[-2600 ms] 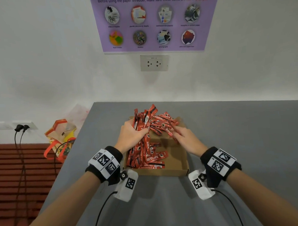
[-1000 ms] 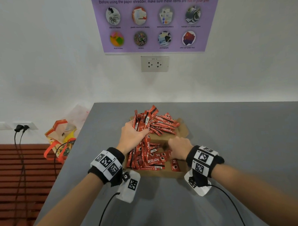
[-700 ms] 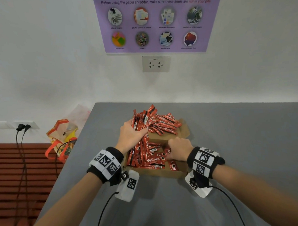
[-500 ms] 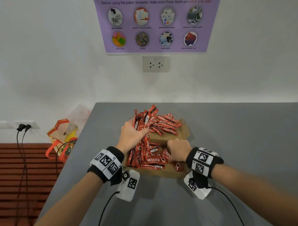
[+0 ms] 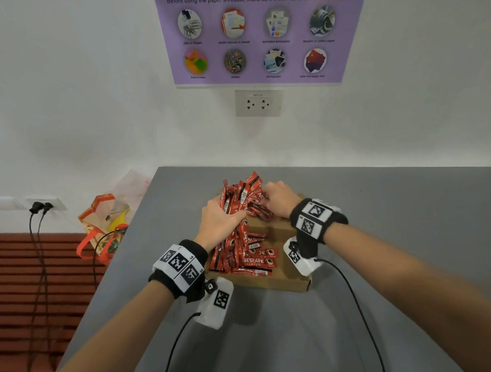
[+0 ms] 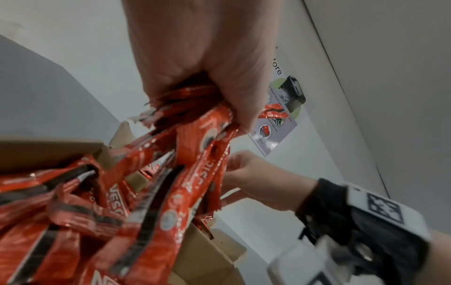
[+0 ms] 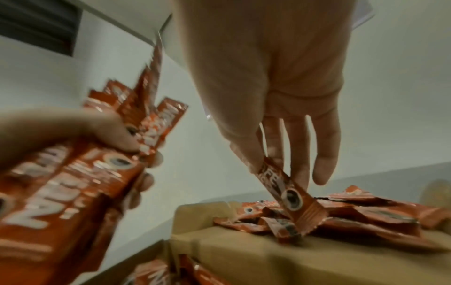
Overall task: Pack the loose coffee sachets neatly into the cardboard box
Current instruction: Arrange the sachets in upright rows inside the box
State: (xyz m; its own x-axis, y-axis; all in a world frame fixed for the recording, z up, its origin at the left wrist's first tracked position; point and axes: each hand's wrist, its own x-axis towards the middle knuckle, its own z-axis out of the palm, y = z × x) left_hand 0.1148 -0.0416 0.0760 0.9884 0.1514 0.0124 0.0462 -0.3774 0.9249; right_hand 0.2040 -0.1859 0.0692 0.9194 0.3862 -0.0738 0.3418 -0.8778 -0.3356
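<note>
1. Coffee sachets (image 5: pixel 243 250): most of the red sticks lie in the cardboard box (image 5: pixel 285 285) on the grey table (image 5: pixel 409 235), the near ones lined up roughly lengthwise along its left side, and a looser heap (image 7: pixel 361 212) sits across the far end of the box.
2. The left hand (image 5: pixel 219 223) has its fingers curled tight round a thick bundle (image 6: pixel 195 146) of sachets, whose upper ends stand up out of the fist while the lower ends trail into the box.
3. The right hand (image 5: pixel 277 198) was down at the near right part of the box a moment ago; it has now gone up to the far heap, next to the left fist.
4. There its thumb and fingers (image 7: pixel 244 154) pinch the end of a single sachet (image 7: pixel 290 194), which hangs tilted with its lower end touching the heap.
5. To my eye that means the near side is tidied for now, and the far pile is being picked apart one stick at a time, probably to join the bundle.
6. Plenty is left: the far heap is jumbled, and the right half of the box floor shows bare cardboard.
</note>
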